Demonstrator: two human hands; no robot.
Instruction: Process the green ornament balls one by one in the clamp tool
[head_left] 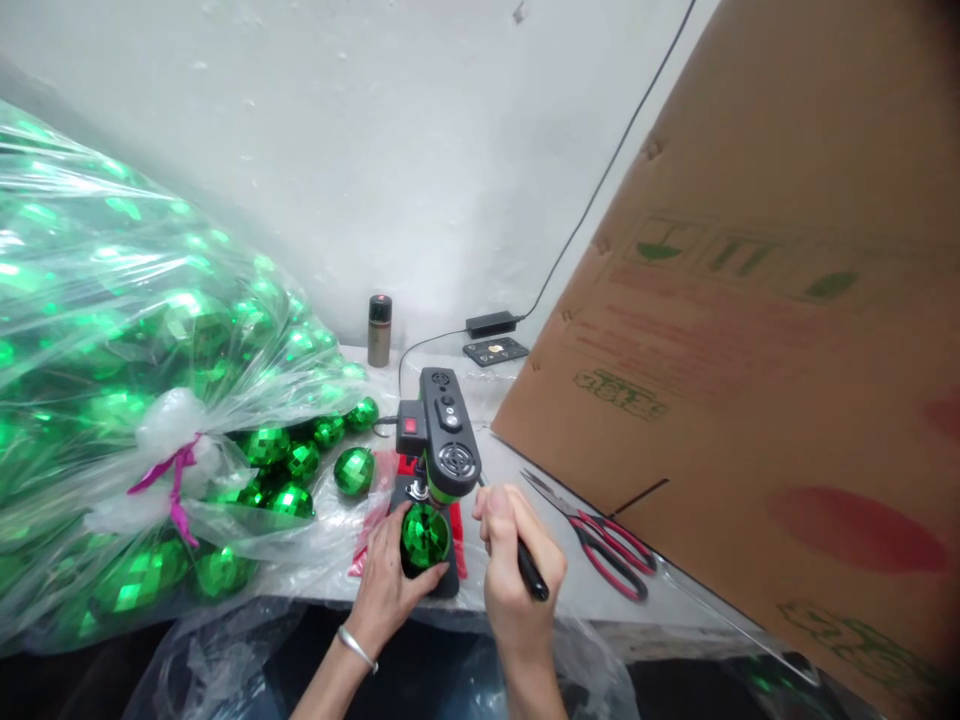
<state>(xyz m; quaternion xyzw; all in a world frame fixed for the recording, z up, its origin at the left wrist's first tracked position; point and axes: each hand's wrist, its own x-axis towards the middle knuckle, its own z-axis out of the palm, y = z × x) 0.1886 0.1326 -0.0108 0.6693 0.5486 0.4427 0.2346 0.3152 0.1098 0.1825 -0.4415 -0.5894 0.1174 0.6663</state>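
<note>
A shiny green faceted Christmas ball [425, 537] is in my left hand [391, 575], its fingers and thumb curled around the sides. The ball is held just under the front end of a small black machine [450, 430] with round vents and a red switch. My right hand [517, 565] is closed around a black-handled tool [532, 572] beside the machine. The tool's far end is mostly hidden by the fingers and the machine. Under the machine's base lies a red plastic sheet [369, 530]. One loose green ball [353, 470] rests left of the machine.
A big clear plastic bag [180, 430] of green balls fills the left side. Red-handled scissors [611, 555] lie at right by a large cardboard box [720, 350]. A small bottle [379, 332], a power adapter [491, 324] and a phone [496, 351] sit by the wall.
</note>
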